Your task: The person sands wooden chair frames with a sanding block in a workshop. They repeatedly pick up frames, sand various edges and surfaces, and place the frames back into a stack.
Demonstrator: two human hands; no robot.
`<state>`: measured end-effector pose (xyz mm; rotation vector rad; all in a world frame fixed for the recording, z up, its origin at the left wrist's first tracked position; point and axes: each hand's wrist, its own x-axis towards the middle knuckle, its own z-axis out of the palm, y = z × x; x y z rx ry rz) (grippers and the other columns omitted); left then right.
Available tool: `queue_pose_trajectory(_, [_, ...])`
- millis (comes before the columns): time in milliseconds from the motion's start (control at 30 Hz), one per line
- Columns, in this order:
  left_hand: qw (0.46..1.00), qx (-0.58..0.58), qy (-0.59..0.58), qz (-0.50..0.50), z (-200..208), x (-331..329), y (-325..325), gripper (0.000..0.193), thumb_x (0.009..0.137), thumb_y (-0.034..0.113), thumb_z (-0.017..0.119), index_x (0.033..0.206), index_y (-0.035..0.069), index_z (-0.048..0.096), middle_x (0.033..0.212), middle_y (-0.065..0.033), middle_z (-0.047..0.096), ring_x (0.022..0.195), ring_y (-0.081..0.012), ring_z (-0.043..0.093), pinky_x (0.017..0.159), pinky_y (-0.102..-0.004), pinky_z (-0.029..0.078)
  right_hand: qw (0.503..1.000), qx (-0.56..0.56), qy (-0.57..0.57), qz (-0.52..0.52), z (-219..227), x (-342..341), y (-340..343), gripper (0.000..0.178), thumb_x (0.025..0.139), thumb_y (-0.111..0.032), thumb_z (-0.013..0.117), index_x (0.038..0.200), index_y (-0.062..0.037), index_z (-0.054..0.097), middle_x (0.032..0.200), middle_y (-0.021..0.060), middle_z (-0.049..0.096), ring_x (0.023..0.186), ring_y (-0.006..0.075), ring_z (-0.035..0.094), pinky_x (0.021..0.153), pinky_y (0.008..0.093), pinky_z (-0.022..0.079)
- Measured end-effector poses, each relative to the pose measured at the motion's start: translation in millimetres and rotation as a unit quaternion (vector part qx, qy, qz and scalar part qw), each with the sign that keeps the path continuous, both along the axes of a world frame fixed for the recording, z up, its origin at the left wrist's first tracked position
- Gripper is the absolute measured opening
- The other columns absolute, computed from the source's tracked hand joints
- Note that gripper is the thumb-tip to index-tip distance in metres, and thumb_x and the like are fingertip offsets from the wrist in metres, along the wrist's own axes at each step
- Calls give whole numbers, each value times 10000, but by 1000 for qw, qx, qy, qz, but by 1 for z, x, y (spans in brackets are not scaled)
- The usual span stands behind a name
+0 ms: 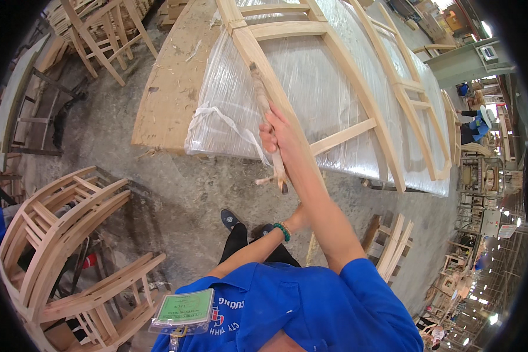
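Note:
My right hand [278,132] is closed around a slim, pale stick-like tool [261,88]. The tool has a dark upper tip, and its lower end has a short side piece and another dark tip; its exact kind is unclear. It is beside the long rail of a light wooden chair-back frame [346,70], which lies on a plastic-wrapped table [287,58]. My left hand [299,220], below a green bead bracelet, is lower down behind my right forearm, its fingers hidden.
A second wooden frame [410,88] lies farther right on the plastic. Curved wooden frames [64,226] are stacked at lower left. A bare board [170,82] borders the plastic, where a white strip [226,120] hangs. Wooden slats [393,249] stand at right; another person [478,126] works farther off.

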<state>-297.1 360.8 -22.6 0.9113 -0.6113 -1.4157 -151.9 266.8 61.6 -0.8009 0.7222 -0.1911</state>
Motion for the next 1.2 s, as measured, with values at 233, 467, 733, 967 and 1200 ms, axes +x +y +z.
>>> queue_pose_trajectory(233, [985, 7, -131, 111, -37, 3, -3, 475, 865, 276, 654, 1190, -33, 497, 1126, -136, 562, 1068, -223, 519, 948, -351, 416, 974, -96, -9, 207, 34, 11, 43, 552, 977, -183, 475, 1486, -187, 264, 694, -10, 464, 420, 30, 352, 327, 192, 286])
queue_pose_trajectory(467, [979, 74, -80, 170, -4, -25, -3, 504, 894, 340, 628, 1212, -4, 443, 1114, -104, 506, 1037, -196, 492, 923, -330, 410, 977, -48, 35, 207, 69, -178, 84, 496, 1005, -206, 420, 1482, -223, 284, 673, -18, 417, 391, 25, 316, 311, 180, 277])
queue_pose_trajectory(733, [979, 11, 129, 154, -38, -185, 23, 422, 927, 279, 545, 1280, 73, 444, 1162, -68, 541, 1050, -165, 523, 909, -301, 433, 997, 49, 60, 29, 83, -332, 105, 495, 1016, -209, 399, 1489, -255, 261, 674, -21, 364, 394, 29, 279, 305, 179, 277])
queue_pose_trajectory(967, [937, 196, 234, 172, -27, -176, 48, 424, 932, 230, 517, 1311, 76, 407, 1118, -56, 587, 965, -181, 604, 904, -328, 462, 995, 92, 45, -11, 75, -390, 118, 486, 1022, -203, 380, 1488, -258, 254, 668, -21, 352, 389, 24, 255, 293, 177, 266])
queue_pose_trajectory(1200, [951, 2, 257, 174, 8, -152, 39, 433, 953, 318, 544, 1280, 65, 416, 1135, -99, 573, 1005, -210, 601, 852, -351, 508, 995, 96, -8, -6, 75, -383, 111, 480, 1019, -200, 391, 1481, -241, 269, 681, -22, 357, 402, 26, 274, 300, 186, 282])
